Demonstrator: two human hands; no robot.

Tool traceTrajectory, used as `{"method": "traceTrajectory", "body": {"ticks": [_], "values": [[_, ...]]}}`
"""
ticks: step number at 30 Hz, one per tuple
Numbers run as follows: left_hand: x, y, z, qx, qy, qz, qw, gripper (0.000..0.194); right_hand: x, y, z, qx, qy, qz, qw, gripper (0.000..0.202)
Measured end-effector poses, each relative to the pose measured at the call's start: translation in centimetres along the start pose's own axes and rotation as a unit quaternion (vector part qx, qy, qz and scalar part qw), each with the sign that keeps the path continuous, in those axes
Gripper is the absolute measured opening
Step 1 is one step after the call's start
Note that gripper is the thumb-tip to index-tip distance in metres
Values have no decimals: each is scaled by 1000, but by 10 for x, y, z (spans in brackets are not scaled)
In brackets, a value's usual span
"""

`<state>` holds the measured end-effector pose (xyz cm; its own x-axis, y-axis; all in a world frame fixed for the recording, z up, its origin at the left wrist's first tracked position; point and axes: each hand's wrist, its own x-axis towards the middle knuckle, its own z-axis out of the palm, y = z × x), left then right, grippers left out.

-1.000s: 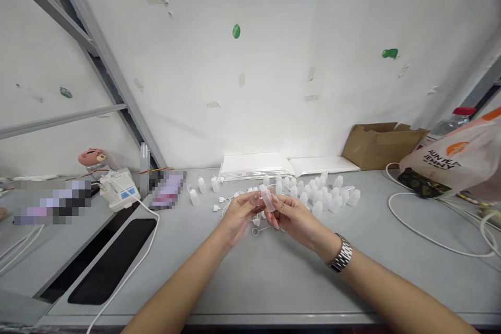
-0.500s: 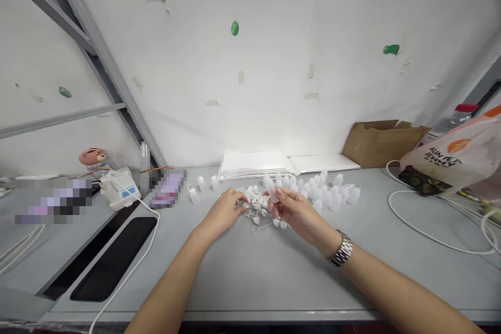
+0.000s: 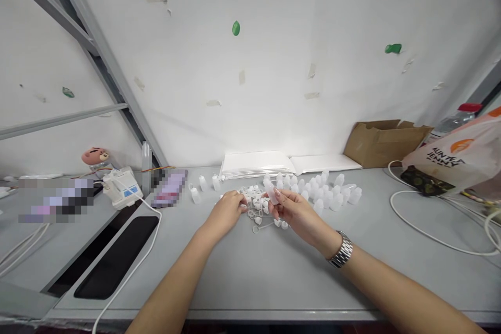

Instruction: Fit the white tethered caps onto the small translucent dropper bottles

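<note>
Sm. bottle [image 3: 271, 193] tilted, gripped in R hand [image 3: 291, 206] fingers, over table [image 3: 250, 276]. L hand [image 3: 227, 211] at pile of wht caps [image 3: 257, 203], fingers curled, can't tell if gripping any. Bottle cluster [image 3: 327, 198] nearby R; 3 more bottles [image 3: 203, 185] L.

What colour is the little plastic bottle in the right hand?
The little plastic bottle is cloudy white; head view shows it.

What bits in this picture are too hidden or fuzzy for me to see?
Head view: whatever the left hand may hold among the white caps; the hand itself hides it.
Head view: part of the small bottle; the right hand covers it.
Head view: the inside bottom of the cardboard box; its walls block it.
Head view: the rest of the plastic bag; the right edge cuts it off.
</note>
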<state>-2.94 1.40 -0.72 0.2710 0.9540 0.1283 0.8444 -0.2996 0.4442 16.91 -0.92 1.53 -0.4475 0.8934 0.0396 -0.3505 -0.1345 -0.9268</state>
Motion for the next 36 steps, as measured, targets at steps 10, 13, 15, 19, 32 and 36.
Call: {"method": "traceTrajectory", "body": {"ticks": [10, 13, 15, 19, 32, 36], "values": [[3, 3, -3, -150, 42, -15, 988, 18, 1, 3, -2, -18, -14, -2, 1000, 30], [4, 3, -3, -170, 41, -25, 984, 18, 1, 3, -2, -22, -13, 8, 1000, 30], [3, 4, -2, -160, 42, -33, 986, 17, 1, 3, -1, -23, -12, 10, 1000, 30], [2, 4, 1, -113, 36, -30, 993, 18, 1, 4, -1, -24, -8, 8, 1000, 30], [2, 18, -13, -476, 93, -86, 870, 22, 0, 5, 2, -97, 14, 21, 995, 32], [-1, 23, -18, -612, 60, -111, 780, 24, 0, 5, 5, -158, 15, 11, 987, 31]]}}
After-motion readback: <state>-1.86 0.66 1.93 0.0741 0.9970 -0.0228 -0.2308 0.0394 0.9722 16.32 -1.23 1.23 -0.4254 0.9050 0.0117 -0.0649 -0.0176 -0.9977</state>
